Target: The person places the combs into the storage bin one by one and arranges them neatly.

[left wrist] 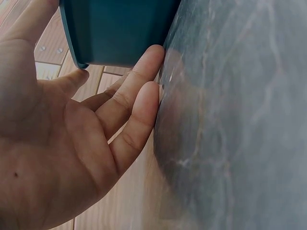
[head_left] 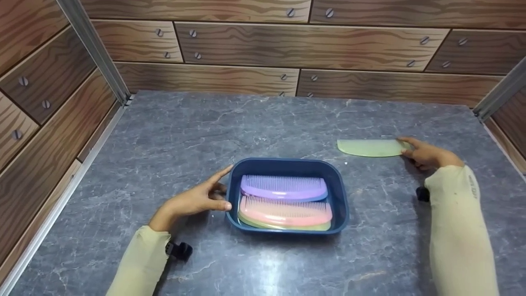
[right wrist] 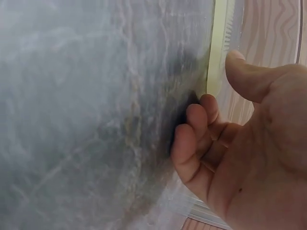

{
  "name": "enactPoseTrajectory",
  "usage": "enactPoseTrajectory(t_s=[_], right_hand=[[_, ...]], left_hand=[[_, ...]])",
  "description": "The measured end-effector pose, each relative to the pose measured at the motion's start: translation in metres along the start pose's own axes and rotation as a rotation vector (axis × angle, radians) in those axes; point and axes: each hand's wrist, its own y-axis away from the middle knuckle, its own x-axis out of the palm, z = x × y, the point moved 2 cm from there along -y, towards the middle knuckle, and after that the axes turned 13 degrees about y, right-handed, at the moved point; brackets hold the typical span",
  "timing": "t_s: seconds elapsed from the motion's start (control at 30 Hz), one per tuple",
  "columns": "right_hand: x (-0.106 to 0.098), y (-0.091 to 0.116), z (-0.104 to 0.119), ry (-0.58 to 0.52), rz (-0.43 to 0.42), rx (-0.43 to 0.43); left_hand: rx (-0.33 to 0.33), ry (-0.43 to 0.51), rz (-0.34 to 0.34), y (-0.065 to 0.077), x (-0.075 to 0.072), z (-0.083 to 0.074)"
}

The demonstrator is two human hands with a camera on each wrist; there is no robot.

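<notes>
In the head view a blue plastic tub [head_left: 287, 232] stands at the middle of the table. Inside lie a purple comb [head_left: 283, 188] at the back and a pink comb [head_left: 287, 211] at the front, each with another comb partly hidden beneath. My left hand [head_left: 197, 197] touches the tub's left side, thumb and forefinger spread along the rim; in the left wrist view its other fingers are extended by the tub wall [left wrist: 120, 33]. Off to the right, my right hand [head_left: 427, 155] pinches the right end of a pale green comb [head_left: 367, 148] between thumb and fingers.
A grey marbled tabletop [head_left: 226, 123] lies under everything. Wood-patterned walls [head_left: 263, 45] rise at the back and both sides, with metal posts [head_left: 98, 53] at the corners. A small white speck [head_left: 345, 163] is on the table behind the tub's right corner.
</notes>
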Motion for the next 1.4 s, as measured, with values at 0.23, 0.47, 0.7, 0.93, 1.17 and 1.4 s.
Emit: enactPoseTrajectory(t_s=[0.23, 0.47, 0.7, 0.93, 1.17, 1.4], right_hand=[[-0.003, -0.005, 0.008, 0.046, 0.012, 0.013], [0.001, -0.005, 0.009, 0.055, 0.054, 0.046], [0.000, -0.004, 0.005, 0.068, -0.045, -0.002], [-0.002, -0.002, -0.001, 0.043, -0.103, -0.022], [-0.003, -0.002, -0.002, -0.046, -0.096, -0.014], [-0.006, -0.004, -0.003, -0.028, -0.128, -0.033]], left_hand=[[-0.007, -0.011, -0.009, 0.003, -0.001, 0.000], [-0.008, -0.005, 0.006, 0.002, 0.001, 0.001], [0.003, -0.006, 0.012, 0.000, -0.001, 0.001], [0.021, 0.000, 0.014, 0.000, 0.000, -0.001], [0.005, -0.003, 0.001, 0.000, 0.000, -0.002], [-0.013, -0.002, -0.004, 0.000, 0.000, -0.004]])
